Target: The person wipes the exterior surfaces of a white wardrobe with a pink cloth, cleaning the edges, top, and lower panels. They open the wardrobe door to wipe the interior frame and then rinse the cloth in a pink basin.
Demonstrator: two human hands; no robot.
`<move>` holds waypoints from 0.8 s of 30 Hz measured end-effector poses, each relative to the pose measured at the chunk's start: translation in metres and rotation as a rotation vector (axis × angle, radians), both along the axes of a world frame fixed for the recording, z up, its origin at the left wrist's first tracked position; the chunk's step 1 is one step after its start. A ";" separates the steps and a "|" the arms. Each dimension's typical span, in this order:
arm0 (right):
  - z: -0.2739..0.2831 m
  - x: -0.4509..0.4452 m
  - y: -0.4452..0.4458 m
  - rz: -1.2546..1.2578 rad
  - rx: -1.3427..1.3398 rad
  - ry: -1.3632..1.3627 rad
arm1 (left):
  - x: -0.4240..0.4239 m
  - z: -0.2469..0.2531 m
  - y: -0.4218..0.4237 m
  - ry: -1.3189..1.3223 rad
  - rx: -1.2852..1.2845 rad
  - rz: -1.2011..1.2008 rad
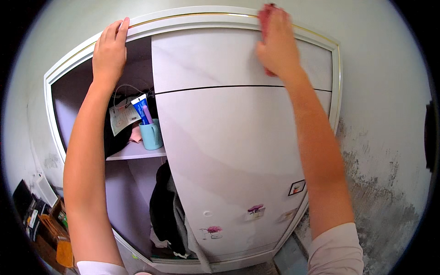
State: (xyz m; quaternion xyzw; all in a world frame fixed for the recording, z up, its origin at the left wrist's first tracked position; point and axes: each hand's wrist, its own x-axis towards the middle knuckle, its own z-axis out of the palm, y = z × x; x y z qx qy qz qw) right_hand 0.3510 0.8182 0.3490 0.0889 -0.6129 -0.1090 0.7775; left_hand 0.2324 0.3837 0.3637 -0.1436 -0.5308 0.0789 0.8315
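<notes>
My left hand (pixel 110 50) rests on the white top rail (pixel 192 16) of a sliding-door wardrobe, its fingers extended over the gold trim strip. A red cloth (pixel 264 20) is held in my right hand (pixel 281 44), pressed against the right part of that rail and hanging down over the door; this hand is slightly blurred. Below it, the white sliding door (pixel 227 130) covers the wardrobe's right side. Between my left forearm and the door's edge, the open side shows a shelf (pixel 137 153) with a light blue mug (pixel 150 135) holding a blue-and-white tube (pixel 140 107) and a purple object.
Dark clothing (pixel 163 209) and grey fabric hang in the lower compartment, partly behind the door. A printed paper (pixel 123 117) and a thin cable lie behind the mug. Stained wall (pixel 381 192) borders the right side. Wooden furniture (pixel 51 223) with assorted items stands at lower left.
</notes>
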 end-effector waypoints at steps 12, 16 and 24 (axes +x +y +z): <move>-0.006 -0.022 -0.151 0.179 0.245 -0.118 | 0.004 -0.003 -0.006 -0.073 -0.026 0.002; -0.003 -0.011 -0.078 0.070 0.142 -0.112 | 0.003 -0.002 -0.003 -0.100 -0.009 -0.048; 0.003 0.066 0.110 0.129 -0.119 -0.249 | 0.012 0.006 0.032 -0.107 0.101 -0.118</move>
